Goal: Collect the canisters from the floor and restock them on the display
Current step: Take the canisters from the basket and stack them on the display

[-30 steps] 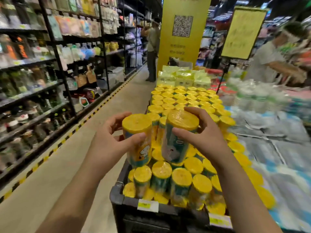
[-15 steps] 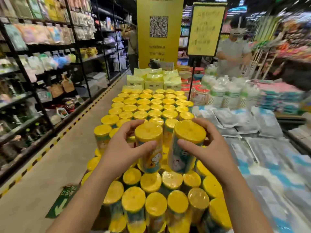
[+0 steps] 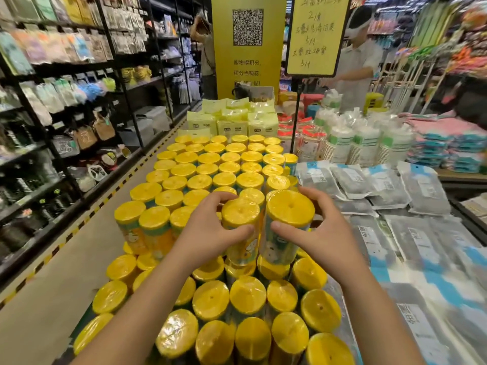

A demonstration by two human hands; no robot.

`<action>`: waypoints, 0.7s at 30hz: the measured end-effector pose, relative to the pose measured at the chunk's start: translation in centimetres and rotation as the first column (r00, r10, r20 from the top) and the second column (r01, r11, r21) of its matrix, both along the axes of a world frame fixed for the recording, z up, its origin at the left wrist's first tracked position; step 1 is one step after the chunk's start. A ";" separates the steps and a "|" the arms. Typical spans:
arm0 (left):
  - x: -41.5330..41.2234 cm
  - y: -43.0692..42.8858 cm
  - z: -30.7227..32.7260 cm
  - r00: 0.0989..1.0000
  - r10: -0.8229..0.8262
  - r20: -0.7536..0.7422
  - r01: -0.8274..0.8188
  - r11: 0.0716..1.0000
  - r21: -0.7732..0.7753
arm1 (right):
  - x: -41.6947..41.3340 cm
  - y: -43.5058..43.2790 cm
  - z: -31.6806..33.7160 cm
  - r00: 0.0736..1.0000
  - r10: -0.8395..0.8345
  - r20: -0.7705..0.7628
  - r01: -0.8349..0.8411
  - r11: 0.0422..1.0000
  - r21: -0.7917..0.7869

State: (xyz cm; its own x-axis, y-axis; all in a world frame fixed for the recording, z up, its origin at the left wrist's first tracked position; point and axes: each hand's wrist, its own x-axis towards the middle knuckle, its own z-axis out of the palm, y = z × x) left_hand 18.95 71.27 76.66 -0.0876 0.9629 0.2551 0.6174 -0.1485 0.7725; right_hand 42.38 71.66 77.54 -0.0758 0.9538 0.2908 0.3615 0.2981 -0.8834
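Canisters are in both hands, one each. The left hand wraps round the left canister just under its yellow lid, and the right hand grips the right canister the same way. The hands are apart, each clamped on its own load. Both canisters stand upright and side by side, so close that contact cannot be ruled out. They sit well nearer the camera than the sign and a little to its left.

They hang at the step where the taller rows, which run toward the sign, give way to a lower tier nearer the person. The high grip likely leaves the bases free to land on the lower lids and extend the upper rows. Carrying a pair upright suggests both will be set down at once.

Space is tight. Neighbouring canisters press in from the sign side and from the left, so fingers may be pinched on the way down. The lids look wrapped and glossy, so the footing may be slippery.

Grey packets lie below the sign to its right. Cup stacks stand right of its pole, with pale yellow packs left of the pole. A QR banner hangs just left of the sign, and shelves stand far to the left, across the aisle. One person works behind the sign to its right, and another stands left of the banner. No canisters show on the visible floor.
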 end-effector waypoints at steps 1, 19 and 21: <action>0.1 0.6 -0.2 0.999 0.007 -0.033 -0.007 1.000 -0.001 | 0.0 0.2 -0.1 1.000 -0.004 0.005 0.004 1.000 -0.001; 0.4 5.0 -4.8 0.862 -0.029 -0.506 0.084 0.993 0.087 | 2.9 -0.2 -2.5 0.993 -0.114 0.039 0.116 0.992 -0.053; 0.5 4.8 -4.8 0.850 -0.017 -0.526 0.081 0.992 0.099 | 2.8 0.5 -2.9 0.992 -0.111 0.058 0.114 0.992 -0.057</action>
State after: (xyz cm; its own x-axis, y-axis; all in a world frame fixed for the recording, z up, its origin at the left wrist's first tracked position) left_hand 19.40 76.12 71.88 0.1362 0.9242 0.3567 0.9145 -0.2558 0.3134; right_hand 45.13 72.13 74.68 0.0185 0.9728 0.2311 0.4381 0.1999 -0.8764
